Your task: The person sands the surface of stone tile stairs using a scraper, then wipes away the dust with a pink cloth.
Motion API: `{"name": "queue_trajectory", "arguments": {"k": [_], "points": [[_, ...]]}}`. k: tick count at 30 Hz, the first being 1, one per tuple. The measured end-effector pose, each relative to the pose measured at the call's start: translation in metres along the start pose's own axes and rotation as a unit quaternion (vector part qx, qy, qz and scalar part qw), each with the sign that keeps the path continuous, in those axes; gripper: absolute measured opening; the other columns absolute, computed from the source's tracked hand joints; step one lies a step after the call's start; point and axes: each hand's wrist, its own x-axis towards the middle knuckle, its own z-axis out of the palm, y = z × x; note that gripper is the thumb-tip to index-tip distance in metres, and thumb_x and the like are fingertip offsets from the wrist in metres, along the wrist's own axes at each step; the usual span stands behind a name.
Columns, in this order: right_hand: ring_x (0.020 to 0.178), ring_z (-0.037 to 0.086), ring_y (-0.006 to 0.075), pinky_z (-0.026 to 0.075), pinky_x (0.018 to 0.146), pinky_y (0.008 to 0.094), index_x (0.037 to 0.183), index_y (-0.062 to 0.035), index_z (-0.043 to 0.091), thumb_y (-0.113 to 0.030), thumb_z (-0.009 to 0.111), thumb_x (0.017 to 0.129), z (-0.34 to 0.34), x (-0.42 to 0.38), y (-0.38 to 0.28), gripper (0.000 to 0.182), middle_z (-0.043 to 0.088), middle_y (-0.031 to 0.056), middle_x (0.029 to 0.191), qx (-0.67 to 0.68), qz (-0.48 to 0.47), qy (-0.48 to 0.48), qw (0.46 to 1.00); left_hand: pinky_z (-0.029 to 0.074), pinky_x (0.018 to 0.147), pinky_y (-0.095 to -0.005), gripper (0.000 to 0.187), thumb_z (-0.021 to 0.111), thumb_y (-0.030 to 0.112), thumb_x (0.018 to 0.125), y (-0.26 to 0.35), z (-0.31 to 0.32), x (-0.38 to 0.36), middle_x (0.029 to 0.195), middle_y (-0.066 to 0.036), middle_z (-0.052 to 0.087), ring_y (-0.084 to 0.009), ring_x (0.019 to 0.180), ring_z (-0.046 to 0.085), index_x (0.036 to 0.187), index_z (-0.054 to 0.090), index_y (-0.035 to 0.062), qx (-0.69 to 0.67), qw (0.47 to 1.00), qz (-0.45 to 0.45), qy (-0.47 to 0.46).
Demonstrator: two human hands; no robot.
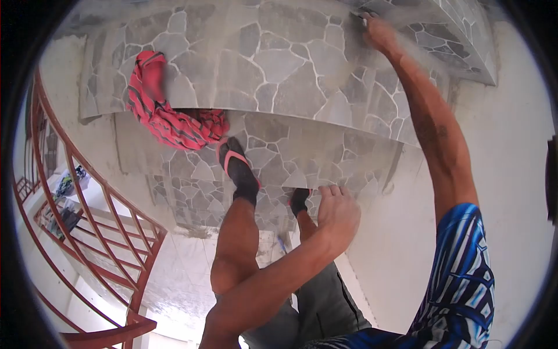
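Observation:
My right hand (379, 34) reaches out to the far right of the upper step and is closed around a small dark-and-light tool (362, 18). The tool is at the stone-patterned surface, too small and partly covered to name its kind. My left hand (339, 212) hangs in front of my right leg, back of the hand up. Its fingers bend loosely, with nothing visible in them. Grey stone-pattern steps (285, 70) with pale joint lines lie under the right hand, smeared with a whitish film in places.
A red cloth with dark stripes (180, 127) drapes over the step edge at left. My feet, in dark socks and pink-strapped flip-flops (235, 158), stand on the lower steps. A red-brown metal railing (87, 198) curves along the left. A pale wall (500, 151) rises at right.

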Motion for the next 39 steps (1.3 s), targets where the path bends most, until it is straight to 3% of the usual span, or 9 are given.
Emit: {"name": "queue_trajectory", "arguments": {"k": [5, 12, 14, 19, 21, 30, 35, 37, 39], "points": [[0.101, 0.058, 0.0408, 0.048, 0.085, 0.0484, 0.124, -0.0092, 0.055, -0.007, 0.066, 0.069, -0.015, -0.095, -0.101, 0.056, 0.059, 0.0209, 0.113, 0.02, 0.001, -0.05, 0.999, 0.042, 0.081, -0.0428, 0.021, 0.06, 0.018, 0.081, 0.009, 0.0, 0.0, 0.1, -0.013, 0.063, -0.0289, 0.096, 0.059, 0.092, 0.073, 0.0066, -0.009, 1.0, -0.003, -0.001], [0.104, 0.056, 0.0335, 0.045, 0.086, 0.0468, 0.12, -0.0117, 0.056, -0.008, 0.06, 0.079, -0.047, -0.225, -0.214, 0.041, 0.057, 0.0129, 0.109, 0.059, -0.061, -0.113, 0.99, 0.044, 0.081, -0.0421, 0.02, 0.061, 0.018, 0.08, 0.008, 0.016, -0.007, 0.104, -0.014, 0.064, -0.0291, 0.099, 0.06, 0.09, 0.074, 0.0064, -0.024, 0.999, -0.017, -0.025], [0.108, 0.056, 0.0356, 0.045, 0.089, 0.0484, 0.123, -0.0098, 0.056, -0.003, 0.064, 0.072, -0.062, -0.239, -0.221, 0.051, 0.056, 0.0149, 0.114, 0.095, -0.092, -0.202, 0.97, 0.045, 0.08, -0.0415, 0.02, 0.061, 0.018, 0.08, 0.008, 0.025, -0.01, 0.103, -0.013, 0.064, -0.0286, 0.1, 0.06, 0.091, 0.074, 0.0063, -0.035, 0.999, -0.011, -0.029], [0.11, 0.058, 0.0372, 0.045, 0.093, 0.0487, 0.12, -0.0062, 0.058, -0.007, 0.059, 0.081, -0.025, -0.207, -0.121, 0.039, 0.061, 0.0205, 0.115, 0.128, -0.054, 0.051, 0.989, 0.046, 0.082, -0.0415, 0.019, 0.062, 0.017, 0.08, 0.014, 0.045, -0.023, 0.102, -0.013, 0.065, -0.0283, 0.099, 0.061, 0.093, 0.073, 0.0066, -0.033, 0.999, -0.021, -0.019], [0.108, 0.058, 0.0379, 0.047, 0.089, 0.0486, 0.12, -0.0063, 0.058, -0.006, 0.06, 0.079, -0.058, -0.175, -0.109, 0.041, 0.06, 0.0223, 0.112, 0.126, 0.106, -0.029, 0.986, 0.046, 0.084, -0.0419, 0.019, 0.062, 0.016, 0.08, 0.015, 0.049, -0.024, 0.102, -0.013, 0.065, -0.0286, 0.098, 0.062, 0.094, 0.072, 0.0066, -0.042, 0.999, -0.024, -0.007], [0.102, 0.058, 0.037, 0.047, 0.086, 0.0493, 0.115, -0.0082, 0.058, -0.004, 0.067, 0.071, -0.052, -0.272, -0.185, 0.046, 0.059, 0.0168, 0.113, 0.1, -0.078, -0.171, 0.977, 0.048, 0.08, -0.0423, 0.019, 0.061, 0.015, 0.079, 0.002, 0.053, -0.028, 0.099, -0.014, 0.065, -0.0292, 0.094, 0.063, 0.091, 0.072, 0.0051, -0.043, 0.999, -0.023, 0.006], [0.111, 0.056, 0.0405, 0.047, 0.093, 0.0484, 0.123, -0.0119, 0.057, -0.004, 0.067, 0.073, -0.039, -0.201, -0.131, 0.052, 0.058, 0.0196, 0.122, 0.135, -0.006, -0.01, 0.991, 0.047, 0.08, -0.0432, 0.02, 0.059, 0.016, 0.08, -0.009, 0.039, -0.026, 0.098, -0.014, 0.065, -0.0291, 0.093, 0.063, 0.091, 0.072, 0.0062, -0.024, 0.999, -0.042, 0.017], [0.1, 0.061, 0.0421, 0.05, 0.086, 0.0484, 0.112, -0.0105, 0.064, -0.013, 0.055, 0.093, -0.049, -0.124, -0.102, 0.021, 0.063, 0.0203, 0.108, 0.11, -0.041, 0.087, 0.989, 0.046, 0.08, -0.0431, 0.02, 0.059, 0.017, 0.08, -0.012, 0.04, -0.026, 0.098, -0.014, 0.065, -0.0289, 0.092, 0.063, 0.092, 0.072, 0.0062, -0.036, 0.999, -0.033, 0.018], [0.098, 0.061, 0.043, 0.05, 0.085, 0.0495, 0.116, -0.0085, 0.061, -0.012, 0.054, 0.091, -0.073, -0.058, -0.102, 0.025, 0.062, 0.0222, 0.108, 0.102, 0.028, 0.08, 0.991, 0.045, 0.08, -0.0427, 0.021, 0.059, 0.017, 0.08, -0.015, 0.042, -0.024, 0.098, -0.013, 0.065, -0.0286, 0.092, 0.062, 0.093, 0.072, 0.0063, -0.038, 0.998, -0.033, 0.028]]}}
